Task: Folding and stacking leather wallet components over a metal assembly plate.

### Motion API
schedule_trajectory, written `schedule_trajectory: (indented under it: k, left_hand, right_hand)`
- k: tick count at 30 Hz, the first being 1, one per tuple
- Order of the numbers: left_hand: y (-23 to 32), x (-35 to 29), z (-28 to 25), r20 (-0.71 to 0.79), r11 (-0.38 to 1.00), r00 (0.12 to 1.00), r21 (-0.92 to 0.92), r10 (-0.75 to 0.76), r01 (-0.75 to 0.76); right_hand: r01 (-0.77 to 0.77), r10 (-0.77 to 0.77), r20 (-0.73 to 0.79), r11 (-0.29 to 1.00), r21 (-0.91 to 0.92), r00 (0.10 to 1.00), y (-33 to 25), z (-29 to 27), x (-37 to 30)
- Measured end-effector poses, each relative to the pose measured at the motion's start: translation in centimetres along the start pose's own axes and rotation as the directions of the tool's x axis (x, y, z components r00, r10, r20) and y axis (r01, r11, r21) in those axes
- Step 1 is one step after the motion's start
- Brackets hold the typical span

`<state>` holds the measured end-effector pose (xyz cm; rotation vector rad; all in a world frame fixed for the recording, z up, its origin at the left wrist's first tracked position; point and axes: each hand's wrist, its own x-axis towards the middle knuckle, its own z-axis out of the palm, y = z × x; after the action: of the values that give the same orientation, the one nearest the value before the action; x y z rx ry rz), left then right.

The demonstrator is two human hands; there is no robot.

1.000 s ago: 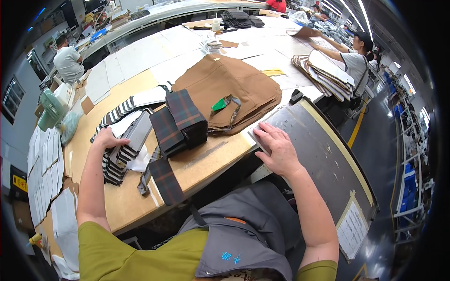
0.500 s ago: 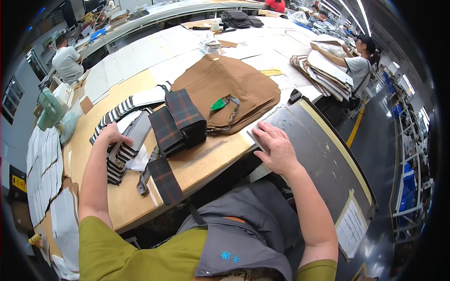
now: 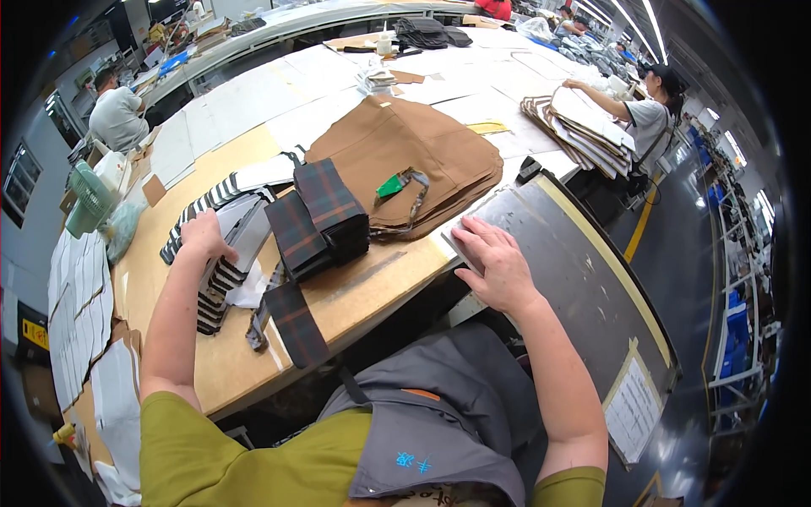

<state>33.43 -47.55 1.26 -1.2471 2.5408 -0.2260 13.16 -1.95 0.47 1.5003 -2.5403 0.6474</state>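
On the left of the tan tabletop, my left hand (image 3: 203, 237) is closed over a stack of black-and-white striped pieces (image 3: 221, 277), its thumb towards some grey-white pieces (image 3: 247, 235). How deep the fingers reach into the stack is hidden. Right beside it stands a thick pile of folded dark plaid fabric (image 3: 325, 215), and a single plaid piece (image 3: 296, 325) hangs over the near table edge. My right hand (image 3: 498, 266) rests with fingers stretched and thumb apart on the near left corner of a dark grey board (image 3: 574, 270).
Behind the plaid pile lies a stack of brown sheets (image 3: 405, 156) with a patterned strap and green piece (image 3: 390, 188) on top. A green fan (image 3: 89, 198) stands at far left. A co-worker (image 3: 650, 118) handles layered sheets (image 3: 583, 131) at far right; another person (image 3: 117, 114) sits far left.
My two hands keep nearly the same places. The co-worker at right has brought the top sheet down onto the layered pile. The whole view has shifted very slightly.
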Motion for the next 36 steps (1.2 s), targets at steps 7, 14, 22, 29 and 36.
schedule_trajectory:
  k: [7, 14, 22, 29, 36]
  left_hand:
    - [-0.6, 1.5, 0.3, 0.015, 0.999, 0.999, 0.011, 0.038, -0.039]
    - [-2.1, 6.1, -0.2, 0.231, 0.996, 0.97, 0.028, 0.071, -0.08]
    - [-2.6, 8.6, 1.6, 0.364, 0.99, 0.924, -0.118, 0.114, -0.075]
    - [-2.6, 7.7, 2.0, 0.323, 0.97, 0.934, -0.232, 0.153, -0.078]
    - [0.3, 2.9, -0.4, 0.128, 0.988, 0.984, -0.11, 0.124, -0.111]
  right_hand:
    - [-0.014, 0.014, 0.017, 1.0, -0.015, 1.0, 0.0, 0.0, -0.1]
    - [-0.002, 0.002, 0.018, 1.0, -0.005, 1.0, -0.1, 0.1, 0.1]
    - [0.0, 0.0, -0.003, 1.0, -0.006, 1.0, 0.1, 0.1, 0.0]
    - [0.004, -0.004, -0.018, 1.0, 0.007, 1.0, 0.1, -0.1, 0.0]
    - [-0.009, 0.009, -0.019, 1.0, 0.022, 1.0, 0.3, 0.2, -0.1]
